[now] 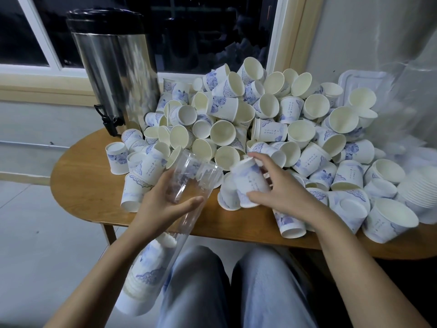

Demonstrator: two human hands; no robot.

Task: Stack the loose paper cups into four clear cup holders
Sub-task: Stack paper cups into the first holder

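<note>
A big heap of loose white paper cups (272, 129) with blue prints covers the right half of the wooden table (87, 176). My left hand (163, 202) grips a clear cup holder (189, 178), a long plastic tube tilted with its open mouth toward the heap. Its lower part holds a stack of nested cups (144, 275) beside my left knee. My right hand (281, 188) holds one paper cup (248, 183), bottom end up, just right of the tube's mouth and over the table's front edge.
A tall steel drinks urn (115, 69) with a black lid and tap stands at the table's back left by the window. A stack of nested cups (423, 188) lies at the far right. A white lid (361, 79) leans behind the heap. My knees are under the front edge.
</note>
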